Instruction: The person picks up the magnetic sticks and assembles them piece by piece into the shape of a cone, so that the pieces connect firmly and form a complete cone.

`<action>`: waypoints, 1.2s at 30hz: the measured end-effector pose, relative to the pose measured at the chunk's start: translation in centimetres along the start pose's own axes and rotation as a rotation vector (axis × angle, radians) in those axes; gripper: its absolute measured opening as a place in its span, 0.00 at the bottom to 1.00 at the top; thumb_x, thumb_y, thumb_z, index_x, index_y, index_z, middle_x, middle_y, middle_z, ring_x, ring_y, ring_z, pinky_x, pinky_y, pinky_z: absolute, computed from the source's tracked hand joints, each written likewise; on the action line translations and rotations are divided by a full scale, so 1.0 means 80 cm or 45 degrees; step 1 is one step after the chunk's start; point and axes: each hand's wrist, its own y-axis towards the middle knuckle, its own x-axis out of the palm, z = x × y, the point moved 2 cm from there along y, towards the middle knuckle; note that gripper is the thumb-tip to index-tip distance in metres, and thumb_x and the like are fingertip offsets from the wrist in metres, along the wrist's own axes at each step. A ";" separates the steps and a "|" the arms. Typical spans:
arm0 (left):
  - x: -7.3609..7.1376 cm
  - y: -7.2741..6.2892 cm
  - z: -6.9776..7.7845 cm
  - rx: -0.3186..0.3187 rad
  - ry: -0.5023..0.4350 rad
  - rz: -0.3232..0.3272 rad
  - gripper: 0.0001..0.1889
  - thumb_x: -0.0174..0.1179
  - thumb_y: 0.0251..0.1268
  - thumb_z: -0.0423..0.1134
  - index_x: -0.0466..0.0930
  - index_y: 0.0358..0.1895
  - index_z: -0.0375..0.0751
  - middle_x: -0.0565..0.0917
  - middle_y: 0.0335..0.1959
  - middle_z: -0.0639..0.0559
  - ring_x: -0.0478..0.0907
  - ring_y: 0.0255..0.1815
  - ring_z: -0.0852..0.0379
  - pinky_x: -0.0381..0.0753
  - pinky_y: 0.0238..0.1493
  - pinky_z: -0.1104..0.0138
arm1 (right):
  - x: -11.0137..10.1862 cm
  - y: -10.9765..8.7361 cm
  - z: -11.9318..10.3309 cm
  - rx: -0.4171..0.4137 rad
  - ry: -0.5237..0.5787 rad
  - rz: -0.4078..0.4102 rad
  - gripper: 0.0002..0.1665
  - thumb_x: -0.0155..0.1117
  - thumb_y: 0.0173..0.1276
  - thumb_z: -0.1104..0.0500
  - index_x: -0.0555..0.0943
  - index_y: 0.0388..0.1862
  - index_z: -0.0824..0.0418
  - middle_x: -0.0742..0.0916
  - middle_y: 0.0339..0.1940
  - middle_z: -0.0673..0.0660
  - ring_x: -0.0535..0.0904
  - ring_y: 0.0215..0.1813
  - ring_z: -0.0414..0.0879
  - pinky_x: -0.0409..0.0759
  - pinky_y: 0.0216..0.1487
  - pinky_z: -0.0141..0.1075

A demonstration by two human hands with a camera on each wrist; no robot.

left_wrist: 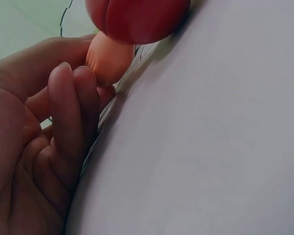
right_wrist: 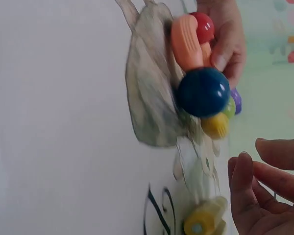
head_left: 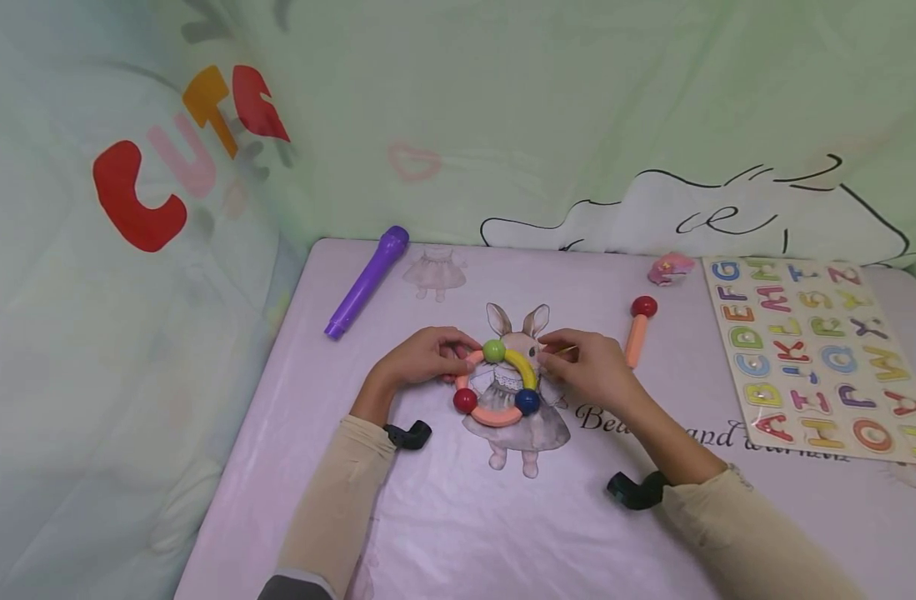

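Observation:
My left hand pinches an orange curved piece of a magnetic-stick toy ring. The ring joins orange and yellow curved sticks with red, green and blue balls. In the left wrist view, thumb and fingertips meet the orange stick beside a red ball. At the ring's right side hovers my right hand, its fingers loosely bent. The right wrist view shows a gap between those fingers and the blue ball. A separate yellow piece appears close beside the right fingers; contact is unclear.
A purple toy microphone lies at the back left. Right of my hands are an orange stick with a red ball, a small pink item and an alphabet puzzle board. The printed tablecloth covers the table.

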 end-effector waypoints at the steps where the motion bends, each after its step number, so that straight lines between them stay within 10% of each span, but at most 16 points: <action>1: 0.000 0.000 0.000 0.001 0.002 -0.002 0.19 0.70 0.64 0.37 0.84 0.59 0.43 0.81 0.39 0.48 0.79 0.27 0.60 0.83 0.32 0.69 | -0.003 0.000 0.002 0.008 -0.001 0.002 0.21 0.67 0.73 0.54 0.83 0.61 0.61 0.89 0.47 0.61 0.84 0.42 0.50 0.80 0.35 0.34; 16: -0.001 0.000 0.001 0.008 0.014 -0.005 0.19 0.70 0.63 0.37 0.84 0.58 0.43 0.82 0.38 0.48 0.79 0.27 0.60 0.83 0.32 0.69 | -0.026 -0.002 0.029 0.150 -0.043 0.010 0.25 0.67 0.72 0.48 0.82 0.62 0.59 0.88 0.51 0.62 0.79 0.39 0.51 0.80 0.32 0.34; 26: -0.001 0.000 0.000 -0.003 0.010 -0.005 0.19 0.70 0.64 0.37 0.84 0.58 0.43 0.82 0.38 0.48 0.79 0.28 0.60 0.83 0.33 0.69 | -0.021 0.006 0.034 0.067 -0.127 0.028 0.26 0.74 0.66 0.49 0.85 0.59 0.60 0.87 0.53 0.63 0.78 0.40 0.52 0.78 0.34 0.33; 36: -0.001 0.001 -0.002 -0.004 0.022 -0.002 0.19 0.70 0.64 0.37 0.84 0.58 0.44 0.82 0.39 0.48 0.79 0.28 0.59 0.84 0.33 0.68 | -0.011 0.012 0.034 0.076 -0.170 0.012 0.27 0.75 0.64 0.52 0.83 0.60 0.61 0.87 0.56 0.65 0.77 0.62 0.63 0.81 0.58 0.56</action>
